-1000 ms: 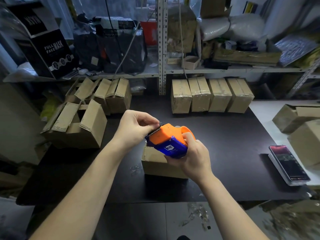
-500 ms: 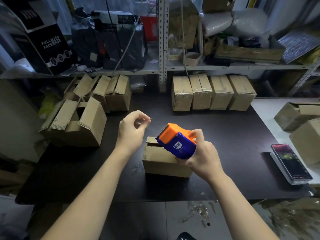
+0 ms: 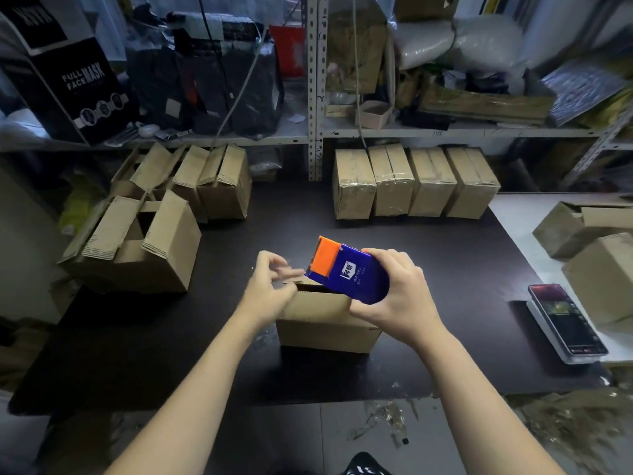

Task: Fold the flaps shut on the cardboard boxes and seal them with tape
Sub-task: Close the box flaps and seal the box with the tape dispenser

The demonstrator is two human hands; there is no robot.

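**Dispenser over centre box, left hand at box's top edge**

- Right hand [image 3: 400, 296]: clenched round the blue body of the tape dispenser [image 3: 346, 272], orange end pointing away from the person. The dispenser sits over the far top edge of the cardboard box [image 3: 325, 325]; can't tell if it touches.
- Left hand [image 3: 270, 293]: at the box's top left corner, fingers curled and motion-blurred. Can't tell whether it pinches tape or holds nothing.
- The box is at the middle of the dark table [image 3: 445, 269], near the front edge. A dark gap shows along its top under the dispenser.
- Row of four closed boxes [image 3: 414, 181] at the back of the table, touching side by side, glossy tape on them.
- Open-flap boxes [image 3: 137, 241] on the left, more behind them.
- Phone [image 3: 565, 320] at the right table edge, screen lit.
- Black "FULL FACE MASK" carton [image 3: 78, 80] on the shelf, upper left.
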